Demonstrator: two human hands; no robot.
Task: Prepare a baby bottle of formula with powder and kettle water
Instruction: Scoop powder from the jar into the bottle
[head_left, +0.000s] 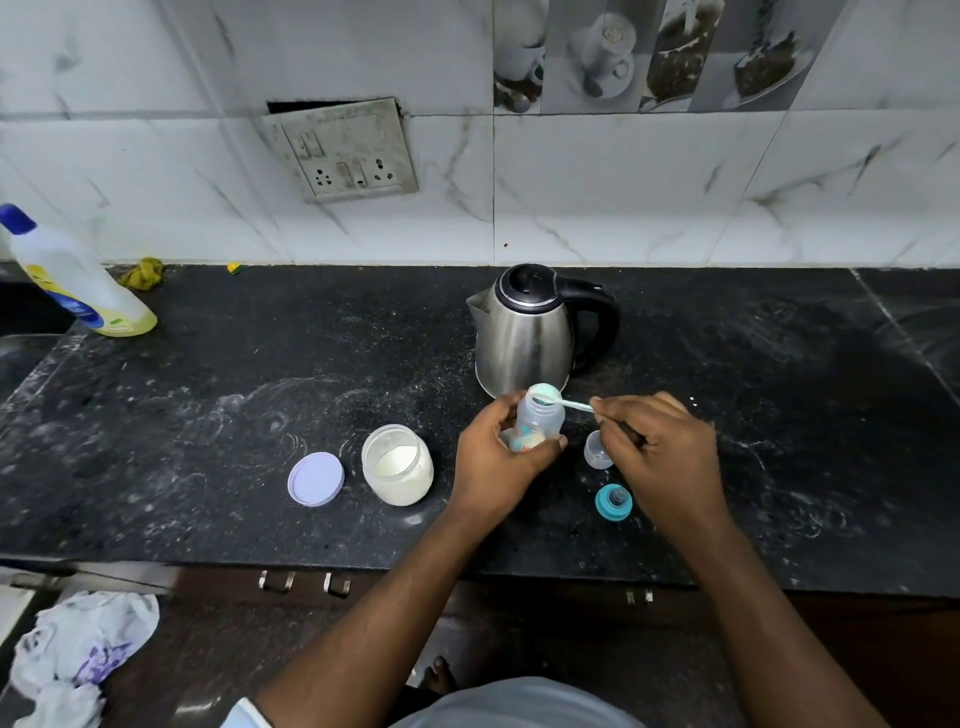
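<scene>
Gripping the baby bottle (539, 423) near the kettle (524, 332), the left hand (498, 462) steadies it while the right hand (665, 447) pinches a scoop (550, 396) over its mouth. Powder dosing looks underway; water and the teal nipple ring (614, 502) remain, the powder jar (397, 464) open at left.

A black speckled worktop (249, 358), smeared with white dust, was seen. On it a steel kettle (524, 332) was set at the far middle. An open jar (397, 465) of white powder was placed nearer, with a lilac lid (315, 479) laid just left. A clear cap (597, 450) and a teal teat ring (614, 502) were laid to the right. A detergent bottle (78, 280) was stood far left.
</scene>
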